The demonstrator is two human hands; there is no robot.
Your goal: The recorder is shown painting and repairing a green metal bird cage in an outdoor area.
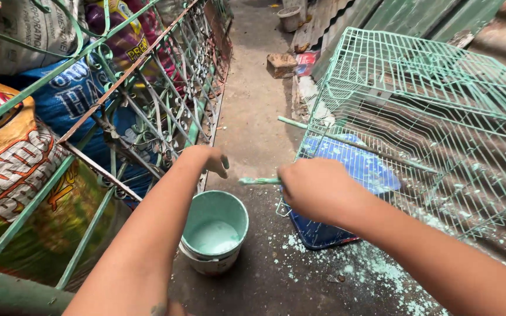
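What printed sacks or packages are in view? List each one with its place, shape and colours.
Grey-white sack: top left, behind the green metal grille, bulging.
Purple and yellow sack: top, behind the grille.
Blue sack: left, mid-height, white print.
Orange, white and green sack: lower left, rounded.

A narrow outdoor yard alley used for painting metalwork.
Concrete ground (253,117) spattered green, wire cage (428,117), scrolled iron grille (147,99), stacked printed sacks (24,169), corrugated sheeting (417,14).

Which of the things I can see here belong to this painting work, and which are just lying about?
In use: brush in right hand; paint bucket; green wire cage; left hand above bucket.

Lying about: printed sacks; metal grille; brick; far pot.
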